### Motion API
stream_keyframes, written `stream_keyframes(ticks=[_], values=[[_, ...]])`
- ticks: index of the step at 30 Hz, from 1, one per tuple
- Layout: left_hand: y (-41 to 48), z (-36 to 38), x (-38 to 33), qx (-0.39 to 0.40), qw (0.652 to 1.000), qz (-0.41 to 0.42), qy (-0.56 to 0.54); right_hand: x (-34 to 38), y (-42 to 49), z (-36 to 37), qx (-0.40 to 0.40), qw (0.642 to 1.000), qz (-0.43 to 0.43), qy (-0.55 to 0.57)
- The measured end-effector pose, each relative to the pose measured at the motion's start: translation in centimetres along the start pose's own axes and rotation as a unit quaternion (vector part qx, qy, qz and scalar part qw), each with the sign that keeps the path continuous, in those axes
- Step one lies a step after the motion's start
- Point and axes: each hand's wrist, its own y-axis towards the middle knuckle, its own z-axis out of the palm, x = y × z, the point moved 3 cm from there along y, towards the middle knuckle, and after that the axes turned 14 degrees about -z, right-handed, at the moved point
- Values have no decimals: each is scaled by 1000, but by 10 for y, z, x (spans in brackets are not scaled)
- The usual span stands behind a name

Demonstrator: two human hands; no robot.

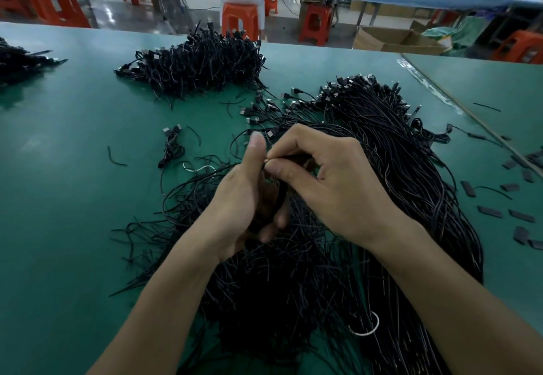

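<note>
A green desk (73, 198) in a workshop carries a broad heap of loose black cables (396, 168), which runs from the plugs at its far end down past the person's forearms and makes up most of what lies on the desk. Beyond it, well apart, rises a mound of tied bundles (199, 63), and a second dark pile (20, 63) sits at the far left edge. Judged from these heaps, a good share of the work is done and a large share is left. Over the loose heap, the left hand (238, 207) curls around a coiled cable (279, 198), thumb raised. The right hand (332, 180) pinches a thin end (267, 163) at the top of that coil between thumb and forefinger; it is too small to tell whether it is a tie or the cable's own tail. The coil appears wound but not yet fastened. One finished bundle (172, 145) lies alone to the left, and short black strips (493, 213) are scattered at the right.
</note>
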Motion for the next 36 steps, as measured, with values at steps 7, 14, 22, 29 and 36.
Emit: stream_keyframes(ticks=[7, 14, 22, 29, 36], values=[[7, -16, 1, -191, 977, 74, 66, -21, -20, -14, 195, 939, 248, -139], [7, -21, 1, -210, 974, 72, 50, -15, -37, -7, 442, 819, 316, -184], [9, -23, 2, -213, 975, 63, 27, -14, -36, -5, 471, 823, 298, -114], [6, -22, 1, -243, 968, 58, 38, -19, -10, -42, 175, 946, 245, -119], [-1, -5, -6, -128, 986, 92, 60, -10, -1, -36, 27, 983, 152, -96]])
